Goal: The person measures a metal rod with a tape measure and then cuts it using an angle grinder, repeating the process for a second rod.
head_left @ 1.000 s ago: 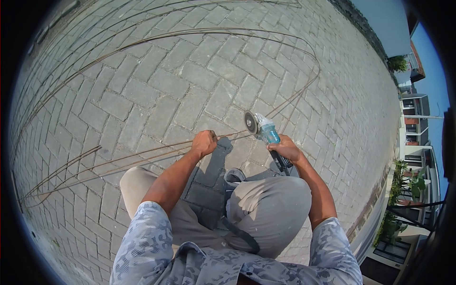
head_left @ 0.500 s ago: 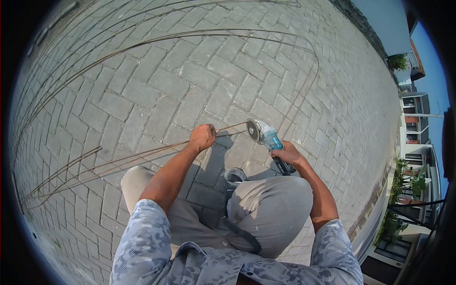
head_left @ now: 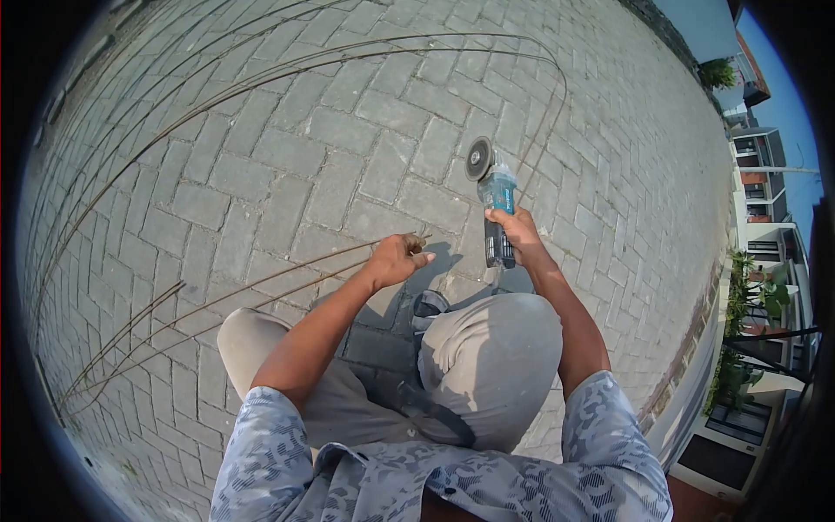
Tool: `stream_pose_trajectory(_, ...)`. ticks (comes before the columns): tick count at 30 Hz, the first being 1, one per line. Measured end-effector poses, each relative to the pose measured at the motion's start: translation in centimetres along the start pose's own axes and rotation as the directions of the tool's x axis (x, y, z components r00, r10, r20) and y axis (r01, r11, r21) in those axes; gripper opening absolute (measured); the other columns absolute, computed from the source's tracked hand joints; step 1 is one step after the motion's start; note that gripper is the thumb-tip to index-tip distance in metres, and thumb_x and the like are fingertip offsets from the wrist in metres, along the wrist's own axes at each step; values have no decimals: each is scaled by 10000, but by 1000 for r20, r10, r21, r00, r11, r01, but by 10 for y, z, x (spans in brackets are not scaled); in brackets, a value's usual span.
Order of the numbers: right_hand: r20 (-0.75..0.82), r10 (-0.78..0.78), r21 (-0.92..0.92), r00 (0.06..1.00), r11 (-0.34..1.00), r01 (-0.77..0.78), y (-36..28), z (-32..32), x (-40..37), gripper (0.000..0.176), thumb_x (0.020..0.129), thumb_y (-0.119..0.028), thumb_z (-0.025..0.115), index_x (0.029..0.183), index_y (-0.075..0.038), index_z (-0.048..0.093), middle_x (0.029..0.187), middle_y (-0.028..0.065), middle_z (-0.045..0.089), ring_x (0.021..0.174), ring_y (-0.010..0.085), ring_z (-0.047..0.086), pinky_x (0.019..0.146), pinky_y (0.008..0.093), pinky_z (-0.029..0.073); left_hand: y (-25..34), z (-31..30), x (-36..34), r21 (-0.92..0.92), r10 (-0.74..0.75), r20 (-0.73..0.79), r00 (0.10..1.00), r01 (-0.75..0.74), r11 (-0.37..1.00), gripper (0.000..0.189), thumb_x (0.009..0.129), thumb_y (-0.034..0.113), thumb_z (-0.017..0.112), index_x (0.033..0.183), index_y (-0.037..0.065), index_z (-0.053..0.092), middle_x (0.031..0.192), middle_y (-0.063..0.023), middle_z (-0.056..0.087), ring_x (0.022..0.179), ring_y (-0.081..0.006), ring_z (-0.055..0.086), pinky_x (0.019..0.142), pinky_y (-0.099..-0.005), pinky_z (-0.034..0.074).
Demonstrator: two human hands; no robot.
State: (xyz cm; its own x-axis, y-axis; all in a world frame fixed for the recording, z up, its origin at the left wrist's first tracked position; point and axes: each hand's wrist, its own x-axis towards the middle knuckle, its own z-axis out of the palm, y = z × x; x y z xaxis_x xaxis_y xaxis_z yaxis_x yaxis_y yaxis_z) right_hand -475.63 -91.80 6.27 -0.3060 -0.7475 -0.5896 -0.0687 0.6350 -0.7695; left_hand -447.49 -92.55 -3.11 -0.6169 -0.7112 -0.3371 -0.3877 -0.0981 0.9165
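My right hand [head_left: 516, 233] is wrapped round the body of a teal and black angle grinder [head_left: 497, 196], whose cutting disc [head_left: 478, 158] points away from me, apart from the rods. Left of it, my left hand [head_left: 397, 260] is at the end of thin rusty metal rods [head_left: 278, 272]. Its thumb sticks out to the right, and the fingers are curled on a rod. These rods run back toward the lower left above the paving. Short rod ends [head_left: 156, 301] show at the left.
Long bent rods [head_left: 348, 50] arc over the grey paving blocks [head_left: 348, 132] ahead. My knees [head_left: 491, 348] and a shoe [head_left: 430, 304] are close below my hands. Houses [head_left: 757, 217] and plants [head_left: 741, 335] line the right side.
The grinder has moved up and away from the rod, and its body now stands more upright in view. My left hand has shifted slightly right and down, with its thumb now extended.
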Motion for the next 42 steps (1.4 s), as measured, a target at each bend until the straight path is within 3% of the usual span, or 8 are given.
stream_pose_trajectory(7, -5, -35, 179, 999, 983, 35, -13, 42, 23, 235, 832, -211, 774, 910, -28, 648, 782, 52, 638, 597, 151, 609, 499, 341, 491, 96, 42, -3, 153, 142, -179, 974, -115, 982, 756, 811, 467, 813, 1245, -123, 627, 1057, -299, 698, 938, -388, 709, 833, -436, 566)
stream_pose_trajectory(17, 2, -64, 166, 998, 984, 63, -1, 64, 39, 357, 832, -240, 782, 1011, -6, 582, 803, 75, 633, 591, 169, 633, 492, 321, 524, 78, 43, 9, 417, 264, -276, 924, -132, 899, 547, 886, 498, 713, 958, -43, 671, 882, -245, 700, 823, -431, 698, 752, -483, 567)
stream_pose_trajectory(20, 44, -59, 257, 997, 965, 46, 7, 62, 42, 370, 838, -236, 775, 1033, 3, 571, 798, 77, 628, 591, 173, 637, 499, 320, 533, 76, 37, 8, 304, 195, -308, 931, -97, 948, 589, 862, 535, 729, 962, -43, 680, 868, -258, 690, 804, -420, 698, 756, -465, 571)
stream_pose_trajectory(22, 62, -27, 317, 998, 948, 6, 11, 65, 40, 338, 867, -251, 735, 1024, 8, 584, 796, 105, 638, 612, 208, 663, 533, 344, 566, 74, 34, 14, -168, -106, -279, 954, 60, 984, 642, 846, 523, 775, 1102, -53, 655, 898, -208, 707, 792, -317, 718, 726, -413, 576)
stream_pose_trajectory(24, 191, -13, 430, 982, 900, -72, 19, 63, 45, 341, 892, -298, 704, 1017, 3, 602, 802, 118, 649, 632, 231, 678, 566, 355, 585, 55, 44, 32, -708, -337, -99, 936, 172, 685, 661, 842, 488, 804, 1176, -54, 627, 927, -173, 712, 782, -254, 713, 699, -376, 572)
stream_pose_trajectory(28, 351, -39, 497, 936, 855, -151, 46, 60, 64, 446, 902, -369, 657, 1041, 54, 628, 964, 204, 711, 746, 285, 709, 694, 409, 611, 40, 58, 40, -854, -387, -28, 922, 179, 489, 580, 848, 319, 839, 1233, -37, 590, 980, -135, 697, 807, -179, 668, 692, -304, 540)
stream_pose_trajectory(34, 518, 37, 516, 855, 783, -347, 59, 61, 65, 431, 914, -359, 688, 1099, 23, 616, 934, 172, 707, 785, 265, 718, 674, 380, 605, 38, 67, 40, -868, -240, -16, 971, 105, 485, 622, 828, 210, 844, 1292, -69, 539, 1068, -154, 693, 918, -227, 683, 804, -380, 547)
stream_pose_trajectory(42, 112, 122, 112, 986, 985, -135, 84, 75, 81, 441, 796, -215, 832, 1104, -8, 593, 913, 101, 658, 755, 203, 665, 658, 375, 565, 16, 93, 36, -148, -267, -286, 920, 233, 961, 726, 797, 325, 796, 1311, -116, 533, 1193, -331, 649, 1159, -452, 627, 1012, -469, 491)
